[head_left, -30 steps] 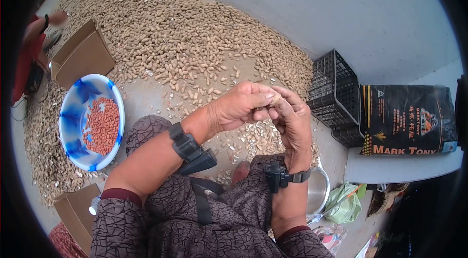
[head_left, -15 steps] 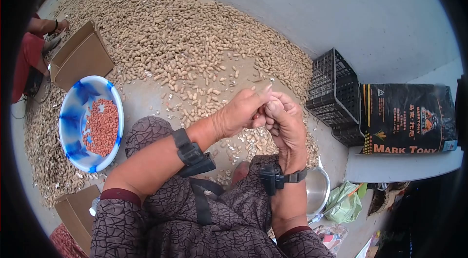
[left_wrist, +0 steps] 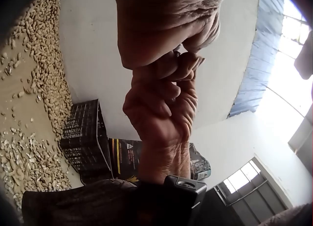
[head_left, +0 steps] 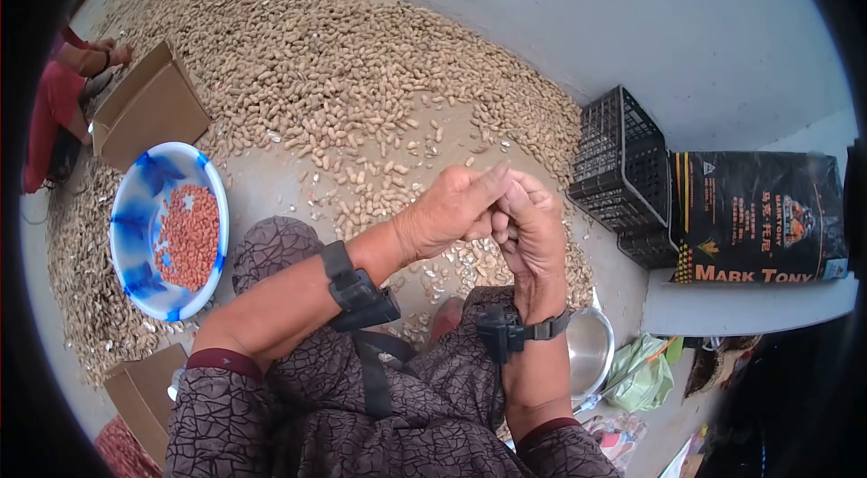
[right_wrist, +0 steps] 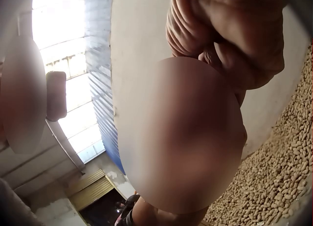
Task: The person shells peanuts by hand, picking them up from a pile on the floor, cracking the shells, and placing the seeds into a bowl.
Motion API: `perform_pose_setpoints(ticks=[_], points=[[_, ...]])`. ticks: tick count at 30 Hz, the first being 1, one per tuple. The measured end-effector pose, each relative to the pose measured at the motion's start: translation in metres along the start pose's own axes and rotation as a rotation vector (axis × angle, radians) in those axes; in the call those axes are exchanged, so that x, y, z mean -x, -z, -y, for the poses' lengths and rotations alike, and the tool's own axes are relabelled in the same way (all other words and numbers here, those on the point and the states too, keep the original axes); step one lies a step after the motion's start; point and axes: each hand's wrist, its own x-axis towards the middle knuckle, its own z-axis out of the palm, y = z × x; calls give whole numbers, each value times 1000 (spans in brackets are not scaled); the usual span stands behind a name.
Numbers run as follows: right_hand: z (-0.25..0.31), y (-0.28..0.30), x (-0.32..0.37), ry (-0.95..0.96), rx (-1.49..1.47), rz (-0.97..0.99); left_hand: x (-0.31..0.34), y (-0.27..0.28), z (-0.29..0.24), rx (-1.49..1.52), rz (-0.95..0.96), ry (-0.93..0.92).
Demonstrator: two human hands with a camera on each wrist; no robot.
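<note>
In front of the torso the left hand (head_left: 447, 211) and right hand (head_left: 533, 229) meet, fingers curled and thumbs close together, gripping a peanut that the fingers almost wholly hide. The left wrist view has the left hand (left_wrist: 166, 30) above the right hand (left_wrist: 161, 106), their fingertips touching. At the top of the right wrist view is the right hand (right_wrist: 230, 35); a blur covers much of what lies below it. Unshelled peanuts (head_left: 361, 62) form a large pile beyond the hands. Red kernels (head_left: 190, 239) lie in a blue and white basin (head_left: 131, 248) at the left.
Empty shells (head_left: 479, 266) litter the floor below the hands. Black crates (head_left: 623, 171) and a black sack (head_left: 759, 216) stand at the right, a metal bowl (head_left: 589, 351) by the right forearm. At the left are a cardboard box (head_left: 153, 112) and another person (head_left: 59, 112).
The peanut seen at the fingertips is now hidden, as is the red kernel glimpsed in between. Both hands have drawn slightly lower and closed together. The other person's hand has shifted beside the pile.
</note>
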Motion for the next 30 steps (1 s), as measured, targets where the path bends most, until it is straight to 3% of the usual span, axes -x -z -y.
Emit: perform_pose_setpoints(ticks=[2,6,8,12,19,21,23,30], points=[[2,-1,2,-8,21,2,-3,7,4,199,70,60],[7,-6,1,21,96,-11,-2,11,4,218,88,38],[9,-3,3,51,125,-12,-3,10,2,185,-9,-96],[10,-4,4,98,163,-6,-5,13,4,204,-5,-87],[7,-4,2,190,163,-114,-9,21,6,80,-42,92],[4,-5,1,397,512,-203,-9,25,2,15,-33,145],[2,-6,2,385,511,-179,-7,24,-4,5,-37,223],[0,-9,3,379,550,-131,-10,28,3,-31,-36,162]])
